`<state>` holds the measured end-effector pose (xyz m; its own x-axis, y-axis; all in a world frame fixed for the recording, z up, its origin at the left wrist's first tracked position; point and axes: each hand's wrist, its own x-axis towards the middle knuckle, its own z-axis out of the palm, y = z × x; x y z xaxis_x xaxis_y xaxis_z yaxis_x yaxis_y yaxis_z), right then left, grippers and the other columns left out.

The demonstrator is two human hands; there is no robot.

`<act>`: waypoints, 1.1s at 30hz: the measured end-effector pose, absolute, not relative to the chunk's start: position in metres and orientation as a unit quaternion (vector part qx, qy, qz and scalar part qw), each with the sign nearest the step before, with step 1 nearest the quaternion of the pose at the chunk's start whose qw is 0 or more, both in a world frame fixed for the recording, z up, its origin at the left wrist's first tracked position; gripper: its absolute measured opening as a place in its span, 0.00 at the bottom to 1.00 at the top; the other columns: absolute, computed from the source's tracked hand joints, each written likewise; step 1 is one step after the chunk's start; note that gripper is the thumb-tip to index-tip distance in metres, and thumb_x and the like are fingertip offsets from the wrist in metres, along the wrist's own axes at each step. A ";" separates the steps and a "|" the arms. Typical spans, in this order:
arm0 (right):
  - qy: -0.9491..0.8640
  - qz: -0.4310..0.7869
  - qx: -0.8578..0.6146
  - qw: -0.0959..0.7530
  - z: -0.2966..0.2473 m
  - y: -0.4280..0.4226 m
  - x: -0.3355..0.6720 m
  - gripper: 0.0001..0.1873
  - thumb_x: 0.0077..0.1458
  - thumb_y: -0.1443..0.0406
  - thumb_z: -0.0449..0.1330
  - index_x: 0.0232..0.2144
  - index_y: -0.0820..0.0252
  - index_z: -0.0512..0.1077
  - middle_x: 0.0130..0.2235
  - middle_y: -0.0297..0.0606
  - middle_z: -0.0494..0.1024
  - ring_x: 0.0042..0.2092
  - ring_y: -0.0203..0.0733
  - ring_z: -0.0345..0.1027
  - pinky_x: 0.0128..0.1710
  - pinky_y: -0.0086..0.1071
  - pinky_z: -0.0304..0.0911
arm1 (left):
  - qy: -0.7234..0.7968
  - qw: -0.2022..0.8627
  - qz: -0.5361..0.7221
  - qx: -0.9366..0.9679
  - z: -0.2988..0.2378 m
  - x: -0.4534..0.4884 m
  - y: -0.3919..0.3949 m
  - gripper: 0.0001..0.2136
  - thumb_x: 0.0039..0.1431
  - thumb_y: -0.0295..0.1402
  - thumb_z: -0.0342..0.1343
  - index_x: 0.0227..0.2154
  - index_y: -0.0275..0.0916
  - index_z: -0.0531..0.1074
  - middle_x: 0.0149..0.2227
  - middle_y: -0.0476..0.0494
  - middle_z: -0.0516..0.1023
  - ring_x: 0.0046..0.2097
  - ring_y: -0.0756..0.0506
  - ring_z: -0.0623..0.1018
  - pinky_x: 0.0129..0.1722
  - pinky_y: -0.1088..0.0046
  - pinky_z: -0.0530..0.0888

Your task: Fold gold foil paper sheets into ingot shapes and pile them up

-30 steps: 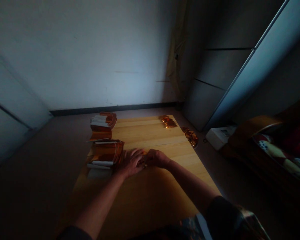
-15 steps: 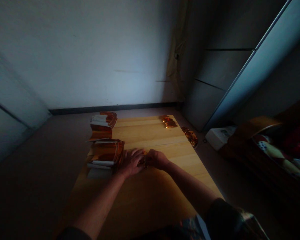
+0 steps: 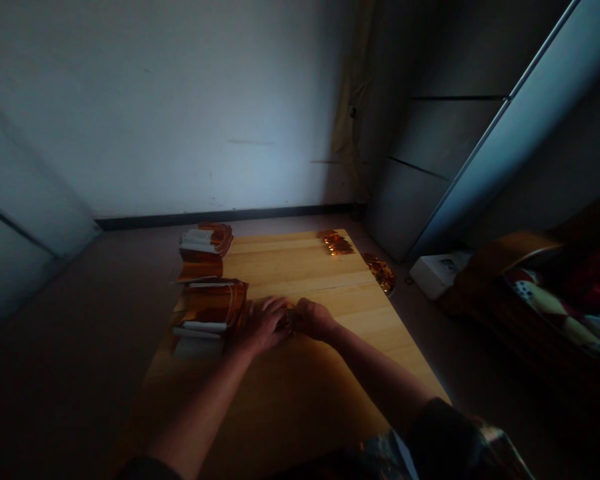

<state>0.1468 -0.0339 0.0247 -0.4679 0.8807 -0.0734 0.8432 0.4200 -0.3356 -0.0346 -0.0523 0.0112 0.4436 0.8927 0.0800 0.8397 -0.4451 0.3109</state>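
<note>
Near the middle of the wooden table, my left hand (image 3: pixel 266 325) lies over a small piece of shiny gold foil paper (image 3: pixel 289 319), its fingers bent around it. My right hand (image 3: pixel 316 319) is closed in a pinch at the paper's right side. The piece is mostly hidden between my fingers and is in shadow. Just left of my left hand are stacks of copper-coloured foil sheets with white edges (image 3: pixel 213 303), the nearest almost touching it. A row of folded shiny gold foil pieces (image 3: pixel 337 243) lies at the far right corner.
The wooden table (image 3: pixel 280 263) stands near a pale wall (image 3: pixel 180 120). Another foil stack (image 3: pixel 207 240) sits at its far left corner. Beyond the right edge, a heap of gold foil pieces (image 3: pixel 380 273) is low down, near a white box (image 3: pixel 436 273) and a wooden seat (image 3: pixel 523 250).
Almost nothing differs. Both hands keep their places around the foil paper, and the view has shifted very slightly.
</note>
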 end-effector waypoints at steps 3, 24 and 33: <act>-0.832 0.176 -0.524 0.054 0.025 -0.033 0.147 0.09 0.51 0.63 0.58 0.35 0.60 0.74 0.37 0.39 0.74 0.34 0.36 0.68 0.29 0.25 0.55 | 0.520 0.118 0.114 0.838 0.012 -0.033 -0.053 0.18 0.54 0.42 0.54 0.48 0.48 0.68 0.61 0.45 0.63 0.62 0.37 0.58 0.58 0.47 0.53; -0.804 0.197 -0.545 0.135 0.019 -0.033 0.153 0.07 0.46 0.72 0.60 0.31 0.61 0.72 0.33 0.35 0.70 0.32 0.33 0.63 0.30 0.23 0.54 | 0.512 0.099 0.128 0.844 0.010 -0.033 -0.052 0.15 0.52 0.41 0.56 0.43 0.46 0.70 0.60 0.46 0.64 0.61 0.37 0.60 0.57 0.47 0.54; -0.788 0.202 -0.557 0.169 0.020 -0.037 0.155 0.06 0.45 0.68 0.63 0.30 0.62 0.70 0.32 0.34 0.69 0.32 0.34 0.62 0.30 0.25 0.55 | 0.516 0.084 0.131 0.842 0.010 -0.032 -0.052 0.14 0.54 0.42 0.54 0.44 0.48 0.70 0.59 0.48 0.66 0.60 0.38 0.61 0.56 0.49 0.56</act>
<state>0.1551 -0.0365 0.0202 -0.3234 0.9454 0.0410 0.8092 0.2988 -0.5058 -0.0319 -0.0525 0.0102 0.4334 0.8911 0.1345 0.8472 -0.4537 0.2765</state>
